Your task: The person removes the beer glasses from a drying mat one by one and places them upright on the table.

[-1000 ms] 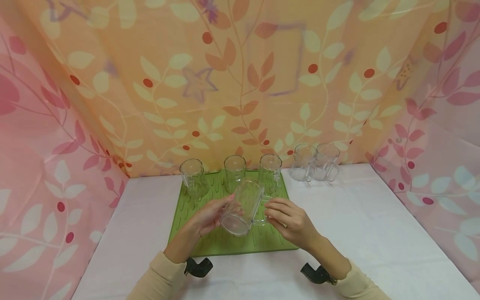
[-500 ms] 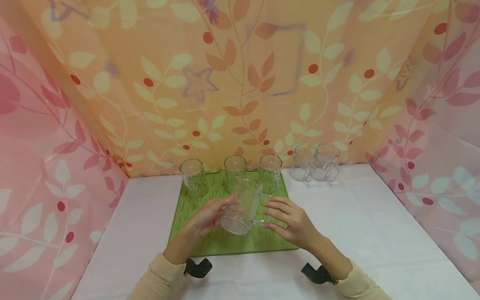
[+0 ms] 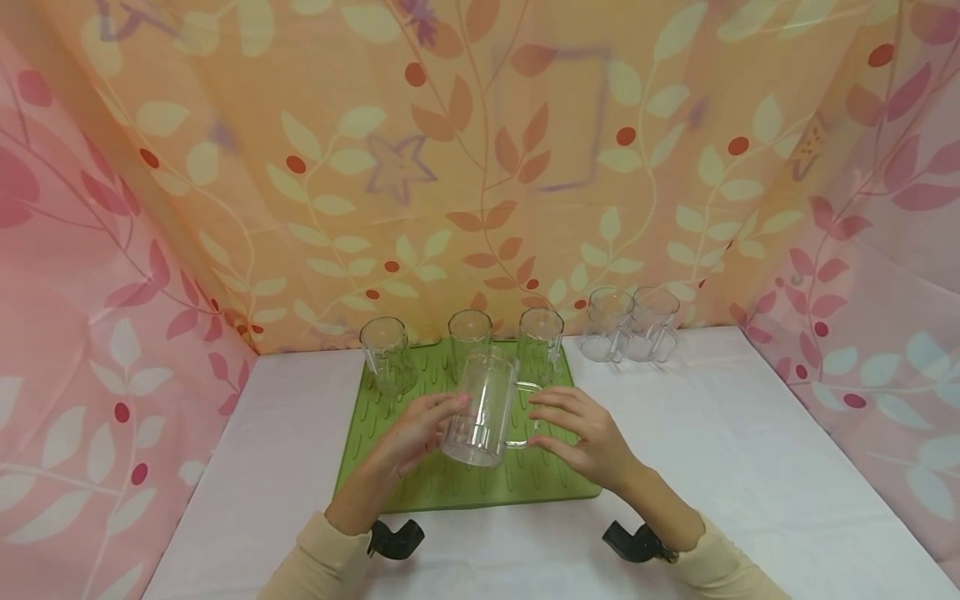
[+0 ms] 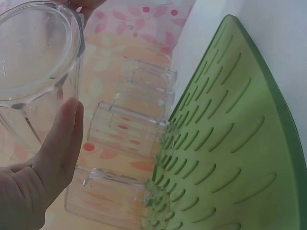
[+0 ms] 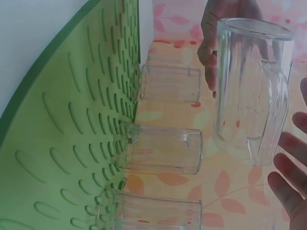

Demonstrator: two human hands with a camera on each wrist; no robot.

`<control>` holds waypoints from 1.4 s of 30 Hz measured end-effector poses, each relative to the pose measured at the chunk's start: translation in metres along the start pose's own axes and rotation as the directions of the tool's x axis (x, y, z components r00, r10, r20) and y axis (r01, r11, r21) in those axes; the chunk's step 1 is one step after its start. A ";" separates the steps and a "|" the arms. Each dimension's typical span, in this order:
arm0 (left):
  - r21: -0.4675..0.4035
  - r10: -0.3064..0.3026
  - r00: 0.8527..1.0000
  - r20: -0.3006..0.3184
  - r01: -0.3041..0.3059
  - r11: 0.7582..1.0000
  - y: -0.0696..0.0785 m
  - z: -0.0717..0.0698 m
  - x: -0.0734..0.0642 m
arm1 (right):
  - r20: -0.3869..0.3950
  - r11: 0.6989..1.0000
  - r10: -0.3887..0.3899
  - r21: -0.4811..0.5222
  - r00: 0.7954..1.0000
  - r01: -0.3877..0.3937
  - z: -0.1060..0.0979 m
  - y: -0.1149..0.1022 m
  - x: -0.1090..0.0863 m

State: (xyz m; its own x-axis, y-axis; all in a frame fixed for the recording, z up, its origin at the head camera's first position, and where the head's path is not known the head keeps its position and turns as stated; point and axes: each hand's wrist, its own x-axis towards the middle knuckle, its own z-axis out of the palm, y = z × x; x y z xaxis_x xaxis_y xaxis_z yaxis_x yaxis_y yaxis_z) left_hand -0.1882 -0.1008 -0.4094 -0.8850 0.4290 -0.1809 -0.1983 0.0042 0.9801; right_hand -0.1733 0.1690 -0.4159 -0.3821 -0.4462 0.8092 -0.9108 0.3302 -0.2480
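A clear glass mug (image 3: pixel 483 421) is held above a green ridged mat (image 3: pixel 420 493), tilted, with its base toward me. My left hand (image 3: pixel 422 429) grips the mug's body from the left, thumb along the side in the left wrist view. The mug's handle (image 5: pixel 274 115) points right. Beside it, my right hand (image 3: pixel 588 437) has its fingers spread; in the right wrist view, a gap shows between most of its fingers (image 5: pixel 290 146) and the handle. The left palm is partly hidden behind the glass.
Three more glass mugs stand along the mat's back edge: a left one (image 3: pixel 386 358), a middle one (image 3: pixel 468 333) and a right one (image 3: pixel 542 350). Two others (image 3: pixel 607 321) stand close together on the white tablecloth (image 3: pixel 720 433), back right. Patterned curtains (image 3: pixel 480 167) enclose the back and sides.
The mug has turned more upright in my left hand, its base showing less. My right fingers have loosened from the handle and spread apart.
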 end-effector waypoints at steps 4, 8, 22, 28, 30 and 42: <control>0.021 0.005 0.998 -0.059 -0.004 1.000 -0.001 0.002 -0.002 | -0.009 0.998 0.060 0.015 0.998 -0.060 -0.001 0.001 0.001; 0.050 0.014 0.994 -0.112 -0.008 0.999 -0.002 0.005 -0.003 | -0.026 0.994 0.105 0.032 0.994 -0.104 -0.002 0.002 0.003; 0.065 0.128 0.980 -0.153 -0.119 0.991 -0.008 0.012 -0.010 | -0.045 0.949 0.306 0.090 0.951 -0.301 -0.006 0.003 0.004; 0.087 0.195 0.966 -0.168 -0.183 0.979 -0.012 0.014 -0.012 | 0.009 0.870 0.438 0.248 0.899 -0.426 -0.007 0.004 0.003; 0.100 0.216 0.961 -0.172 -0.201 0.974 -0.013 0.015 -0.013 | 0.035 0.825 0.486 0.312 0.874 -0.471 -0.007 0.005 0.003; 0.164 0.425 0.895 -0.137 -0.403 0.900 -0.020 0.024 -0.019 | 0.210 0.578 0.621 0.528 0.755 -0.622 -0.012 0.011 0.002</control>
State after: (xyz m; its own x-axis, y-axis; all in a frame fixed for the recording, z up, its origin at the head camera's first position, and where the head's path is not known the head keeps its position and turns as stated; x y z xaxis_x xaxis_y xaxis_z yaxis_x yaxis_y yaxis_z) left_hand -0.1573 -0.0879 -0.4235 -0.9336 0.2622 0.2441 0.2472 -0.0215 0.9687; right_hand -0.1820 0.1812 -0.4105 -0.8870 -0.3067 0.3453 -0.3715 0.0298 -0.9279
